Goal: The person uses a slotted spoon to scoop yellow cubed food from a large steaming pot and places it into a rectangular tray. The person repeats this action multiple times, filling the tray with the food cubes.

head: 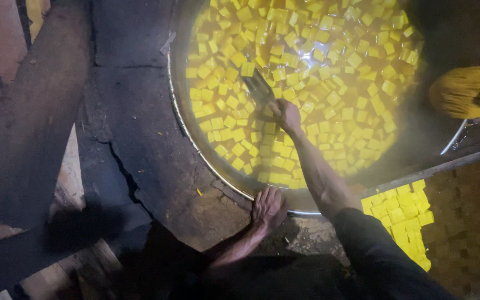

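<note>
A very large round metal pan [180, 116] holds many yellow cubes [329, 66] floating in yellow liquid. My right hand [286, 115] reaches out over the pan and grips the handle of a flat metal scoop [256, 86], whose blade dips among the cubes. My left hand [268, 209] rests palm down on the near rim of the pan, fingers spread, holding nothing. Dark sleeves cover both of my upper arms.
The pan sits in a dark, cracked stone surround [134, 144]. A tray of yellow cubes [401, 216] lies at the right, beside the pan. A yellow-stained cloth bundle [465, 91] hangs over the pan's right edge. Wooden planks [23, 128] lie at the left.
</note>
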The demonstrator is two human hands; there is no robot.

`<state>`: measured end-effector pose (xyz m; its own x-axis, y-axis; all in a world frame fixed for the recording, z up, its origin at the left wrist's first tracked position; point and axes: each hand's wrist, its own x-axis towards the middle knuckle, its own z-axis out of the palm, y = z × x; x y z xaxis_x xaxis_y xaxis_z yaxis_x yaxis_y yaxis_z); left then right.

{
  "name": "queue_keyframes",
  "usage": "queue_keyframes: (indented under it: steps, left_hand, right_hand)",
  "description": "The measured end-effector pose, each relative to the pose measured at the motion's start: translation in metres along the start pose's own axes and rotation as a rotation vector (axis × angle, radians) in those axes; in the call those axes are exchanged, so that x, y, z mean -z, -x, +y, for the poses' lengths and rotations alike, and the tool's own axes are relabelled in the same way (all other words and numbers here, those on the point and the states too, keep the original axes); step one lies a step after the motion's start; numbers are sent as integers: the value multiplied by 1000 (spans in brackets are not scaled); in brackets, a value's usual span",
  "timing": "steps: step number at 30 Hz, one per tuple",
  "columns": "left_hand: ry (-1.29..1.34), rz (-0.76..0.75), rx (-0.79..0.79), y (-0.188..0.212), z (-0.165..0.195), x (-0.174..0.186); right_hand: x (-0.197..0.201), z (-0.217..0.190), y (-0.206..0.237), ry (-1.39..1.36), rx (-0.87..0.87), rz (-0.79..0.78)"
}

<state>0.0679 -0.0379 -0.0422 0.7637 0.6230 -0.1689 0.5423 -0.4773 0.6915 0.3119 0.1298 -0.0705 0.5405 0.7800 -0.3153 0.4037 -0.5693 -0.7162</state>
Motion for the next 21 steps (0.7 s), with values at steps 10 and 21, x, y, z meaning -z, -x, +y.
queue_keyframes:
  steps: [10,21]
  left_hand:
    - [3,109,-20,4,2,-2]
    - [-25,21,-17,6,4,-5]
  right_hand:
    - [1,22,42,13,25,89]
    - [-8,8,49,-114,-253,153]
